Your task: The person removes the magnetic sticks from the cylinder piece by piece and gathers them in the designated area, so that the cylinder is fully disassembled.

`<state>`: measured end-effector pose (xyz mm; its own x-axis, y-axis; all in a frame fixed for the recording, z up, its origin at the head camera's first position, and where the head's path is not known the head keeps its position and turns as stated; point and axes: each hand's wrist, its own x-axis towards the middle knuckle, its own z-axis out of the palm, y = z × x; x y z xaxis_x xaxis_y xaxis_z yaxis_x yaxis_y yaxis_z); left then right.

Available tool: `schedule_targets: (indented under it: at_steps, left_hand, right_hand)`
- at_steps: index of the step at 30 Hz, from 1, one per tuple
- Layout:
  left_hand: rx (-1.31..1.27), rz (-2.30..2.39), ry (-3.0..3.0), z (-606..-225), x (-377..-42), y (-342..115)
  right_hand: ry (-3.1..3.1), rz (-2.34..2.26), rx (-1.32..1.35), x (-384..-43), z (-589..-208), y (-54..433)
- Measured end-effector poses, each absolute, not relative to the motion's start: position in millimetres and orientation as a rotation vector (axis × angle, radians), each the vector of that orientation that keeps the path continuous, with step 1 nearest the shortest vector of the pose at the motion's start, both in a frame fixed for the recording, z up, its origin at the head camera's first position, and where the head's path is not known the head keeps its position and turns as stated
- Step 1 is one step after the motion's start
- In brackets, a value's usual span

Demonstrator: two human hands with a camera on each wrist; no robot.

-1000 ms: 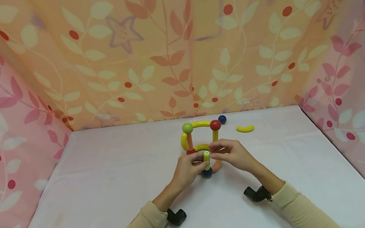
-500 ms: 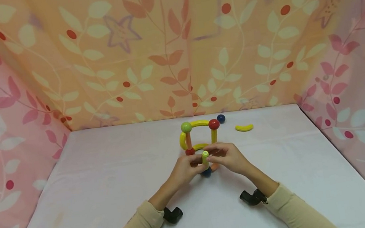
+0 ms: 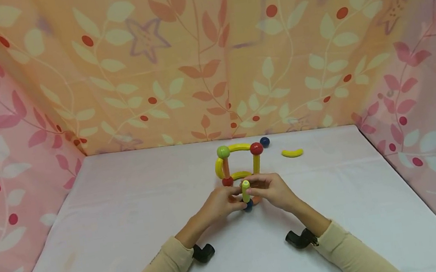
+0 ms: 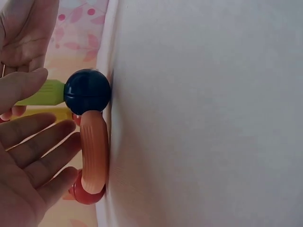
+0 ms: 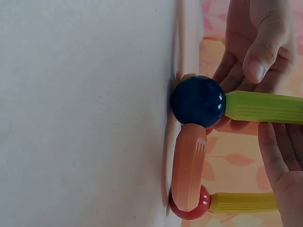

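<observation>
A frame of magnetic building sticks and balls stands on the table. At its near corner, a green stick (image 3: 246, 195) rises upright from a dark blue ball (image 4: 87, 91). My right hand (image 3: 272, 191) pinches the upper part of this stick between thumb and fingers. Beside it, my left hand (image 3: 218, 206) has its fingers extended behind the stick, and its thumb (image 5: 258, 68) stands off the stick. An orange curved stick (image 5: 188, 168) joins the blue ball to a red ball (image 5: 191, 203) at table level. Higher at the back sit a green ball (image 3: 223, 152) and another red ball (image 3: 256, 148).
Behind the frame on the right lies a loose dark blue ball (image 3: 265, 142). A loose yellow curved stick (image 3: 292, 153) is farther right. The white-covered table (image 3: 125, 185) is bordered by patterned cloth walls (image 3: 208, 63). Black wrist cameras (image 3: 203, 253) hang under both sleeves.
My right hand has come left and taken hold of the green stick's upper part. My left hand has loosened from the stick, its thumb dropping towards the blue ball.
</observation>
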<state>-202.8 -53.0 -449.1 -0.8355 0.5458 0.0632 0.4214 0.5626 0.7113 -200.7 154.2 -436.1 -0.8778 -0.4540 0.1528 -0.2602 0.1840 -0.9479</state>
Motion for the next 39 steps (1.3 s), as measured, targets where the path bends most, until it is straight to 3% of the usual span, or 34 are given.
schedule_targets:
  at_steps: [39]
  left_hand:
    - [0.792, 0.887, 2.718, -456.6, -203.9, -38.1]
  right_hand:
    - [2.329, -1.749, -0.647, -203.2, -440.0, 153.8]
